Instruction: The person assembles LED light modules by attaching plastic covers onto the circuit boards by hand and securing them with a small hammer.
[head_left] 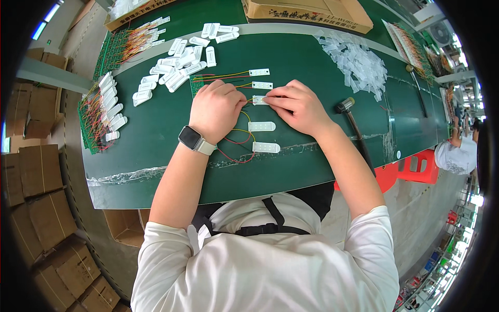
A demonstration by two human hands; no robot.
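Between my hands is a small white circuit board (258,100) with thin wires on its left side. My right hand (299,106) pinches the board's right end between fingertips. Closed at its left, my left hand (217,106) has its fingertips on the wires and covers part of a green circuit board (197,86). Two similar small white boards (259,72) lie just beyond, joined to red and yellow wires. Nearer me are two white strips with rounded ends (266,147), showing rows of dots, wires looping from them.
White plastic housings (176,65) lie heaped at the far left. Wired green boards (93,122) sit along the left edge. Clear plastic pieces (356,60) are piled at the far right. A hammer (356,127) lies beside my right forearm; an open carton (312,14) stands at the back.
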